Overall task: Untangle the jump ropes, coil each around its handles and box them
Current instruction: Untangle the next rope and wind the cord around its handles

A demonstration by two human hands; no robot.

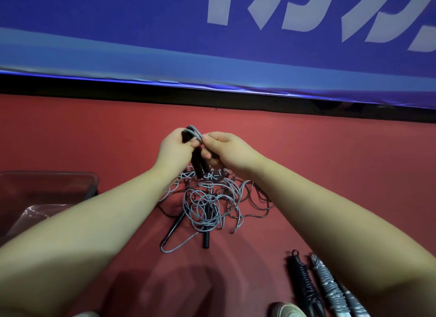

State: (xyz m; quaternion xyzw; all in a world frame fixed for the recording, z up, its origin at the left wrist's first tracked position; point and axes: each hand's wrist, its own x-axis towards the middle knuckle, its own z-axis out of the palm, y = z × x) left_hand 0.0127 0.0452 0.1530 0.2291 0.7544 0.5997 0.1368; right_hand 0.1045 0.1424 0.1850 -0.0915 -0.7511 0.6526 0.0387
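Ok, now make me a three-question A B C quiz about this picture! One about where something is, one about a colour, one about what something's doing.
1. Where is the clear box?
A. left of the tangled ropes
B. right of them
C. on top of them

2. What colour is the floor?
A. green
B. red
C. yellow

3. What is the left hand doing?
A. lying flat
B. gripping the black handles
C. reaching into the box

Answers: 1 A, it sits at the picture's left edge; 2 B, red all around the pile; 3 B, fingers curl round them.
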